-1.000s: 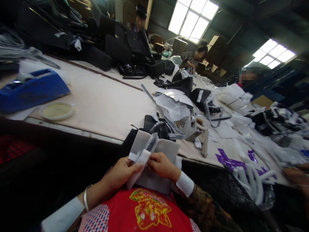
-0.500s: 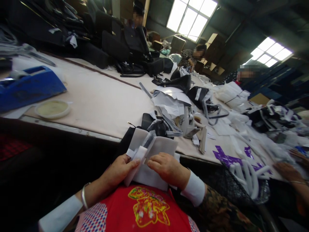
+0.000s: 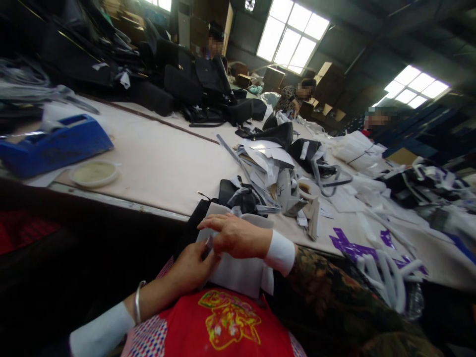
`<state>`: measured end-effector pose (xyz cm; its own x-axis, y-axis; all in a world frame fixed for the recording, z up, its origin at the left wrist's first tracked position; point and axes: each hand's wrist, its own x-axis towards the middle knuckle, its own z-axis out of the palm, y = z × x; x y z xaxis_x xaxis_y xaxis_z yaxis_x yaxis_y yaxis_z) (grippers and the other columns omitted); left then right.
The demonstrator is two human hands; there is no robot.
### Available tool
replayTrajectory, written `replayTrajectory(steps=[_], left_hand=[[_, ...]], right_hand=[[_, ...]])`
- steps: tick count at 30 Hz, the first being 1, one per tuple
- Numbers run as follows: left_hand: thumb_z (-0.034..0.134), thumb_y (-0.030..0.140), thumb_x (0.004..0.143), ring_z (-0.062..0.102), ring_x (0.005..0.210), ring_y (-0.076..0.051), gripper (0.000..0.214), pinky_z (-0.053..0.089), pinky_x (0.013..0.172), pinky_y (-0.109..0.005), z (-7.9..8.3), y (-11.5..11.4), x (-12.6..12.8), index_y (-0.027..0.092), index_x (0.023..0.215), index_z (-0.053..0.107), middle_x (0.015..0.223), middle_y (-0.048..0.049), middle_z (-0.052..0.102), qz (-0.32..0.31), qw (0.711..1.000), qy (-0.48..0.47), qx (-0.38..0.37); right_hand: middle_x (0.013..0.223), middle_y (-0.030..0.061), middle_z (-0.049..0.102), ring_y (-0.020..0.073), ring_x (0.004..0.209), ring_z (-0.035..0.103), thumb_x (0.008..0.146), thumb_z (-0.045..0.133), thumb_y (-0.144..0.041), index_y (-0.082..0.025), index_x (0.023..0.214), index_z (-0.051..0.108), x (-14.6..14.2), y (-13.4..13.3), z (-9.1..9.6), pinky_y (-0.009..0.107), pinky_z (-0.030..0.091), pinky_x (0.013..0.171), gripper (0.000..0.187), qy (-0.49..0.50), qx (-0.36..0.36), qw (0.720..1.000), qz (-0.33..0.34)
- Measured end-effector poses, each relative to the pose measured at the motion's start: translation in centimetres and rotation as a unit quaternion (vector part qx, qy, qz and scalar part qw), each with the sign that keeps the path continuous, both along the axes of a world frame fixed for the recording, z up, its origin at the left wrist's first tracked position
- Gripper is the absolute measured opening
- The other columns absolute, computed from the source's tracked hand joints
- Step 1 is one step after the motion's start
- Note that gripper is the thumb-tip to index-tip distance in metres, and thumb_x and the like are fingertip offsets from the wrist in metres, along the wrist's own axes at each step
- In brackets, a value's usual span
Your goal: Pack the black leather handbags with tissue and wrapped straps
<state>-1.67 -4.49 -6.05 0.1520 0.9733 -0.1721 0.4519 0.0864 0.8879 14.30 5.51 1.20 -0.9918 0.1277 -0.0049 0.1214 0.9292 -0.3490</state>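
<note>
Pale cloth covers the long table (image 3: 159, 153), and we see it run from the near left towards the far right. At its far left we find a heap of black bags (image 3: 182, 82), perhaps kept back there so that the near side has working room. The blue tape dispenser (image 3: 59, 144) sits at the near left, by the edge, where we judge it easy to reach. In front of us, by the table's near edge, a black piece (image 3: 192, 220) shows beside and behind the white sheet (image 3: 238, 275); the sheet lies over our lap, which probably serves as its rest.

Our right hand (image 3: 238, 235) reaches across the sheet, its fingers stretched leftward; its underside is hidden, so we cannot tell whether it presses or pinches. Our left hand (image 3: 195, 263) is at the sheet's left side, thumb close to the right hand, maybe to steady it; we cannot tell what, if anything, it pinches. Smaller again, a round dish (image 3: 93, 173) rests just beside the dispenser, and a bracelet (image 3: 138, 302) circles our left wrist.
</note>
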Motion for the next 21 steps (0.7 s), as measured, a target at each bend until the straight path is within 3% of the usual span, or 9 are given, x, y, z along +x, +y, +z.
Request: replayTrajectory(steps=[3,5,11,16,17,21], left_hand=[[0.054,0.041,0.091,0.067,0.077,-0.024,0.03,0.041,0.063,-0.029,0.7,-0.3,-0.1,0.017,0.088,0.071,0.082,-0.0062,0.073,-0.017,1.0,0.004,0.005],[0.053,0.038,0.091,0.067,0.079,-0.024,0.028,0.043,0.066,-0.029,1.1,-0.5,-0.4,0.016,0.091,0.071,0.084,-0.0062,0.073,-0.018,1.0,-0.015,-0.006],[0.058,0.043,0.088,0.061,0.075,-0.021,0.033,0.043,0.065,-0.027,1.6,-0.8,-0.8,0.015,0.098,0.072,0.083,-0.0037,0.07,-0.042,0.992,-0.103,-0.051],[0.057,0.055,0.087,0.042,0.055,-0.014,0.042,0.031,0.051,-0.025,0.3,-0.7,0.3,0.015,0.076,0.067,0.059,0.0025,0.049,0.017,0.984,-0.145,-0.102],[0.058,0.054,0.086,0.04,0.054,-0.013,0.041,0.029,0.05,-0.025,0.0,-0.7,0.5,0.016,0.074,0.066,0.058,0.0031,0.047,0.022,0.981,-0.158,-0.107],[0.06,0.051,0.084,0.042,0.056,-0.014,0.036,0.03,0.052,-0.025,-0.6,-0.6,0.8,0.018,0.071,0.066,0.06,0.0026,0.049,0.032,0.984,-0.149,-0.088]], right_hand=[[0.117,0.0085,0.069,0.0175,0.096,0.065,0.082,0.073,-0.011,-0.015,0.083,0.077,-1.0,0.7,-1.1,0.028,0.048,0.085,0.005,-0.02,-0.155,0.987,-0.033],[0.098,0.007,0.073,0.0146,0.083,0.066,0.083,0.073,-0.011,-0.012,0.084,0.077,-1.2,0.8,-1.8,0.023,0.049,0.078,0.005,-0.001,-0.205,0.977,-0.066],[0.08,0.0029,0.068,0.0123,0.073,0.063,0.085,0.072,-0.013,-0.013,0.081,0.075,-0.5,0.1,-2.6,0.021,0.049,0.069,0.005,0.068,-0.22,0.963,-0.138],[0.078,0.0016,0.069,0.0128,0.074,0.065,0.082,0.074,-0.013,-0.015,0.079,0.075,0.0,-0.5,-2.7,0.021,0.049,0.069,0.004,0.06,-0.239,0.948,-0.203],[0.079,0.001,0.071,0.0128,0.074,0.066,0.082,0.074,-0.013,-0.015,0.082,0.074,0.1,-0.4,-2.5,0.021,0.049,0.068,0.003,0.046,-0.248,0.943,-0.217],[0.097,0.0045,0.075,0.0147,0.084,0.069,0.084,0.068,-0.011,-0.015,0.117,0.067,0.1,0.3,-0.9,0.023,0.051,0.074,0.033,-0.015,-0.272,0.941,-0.2]])
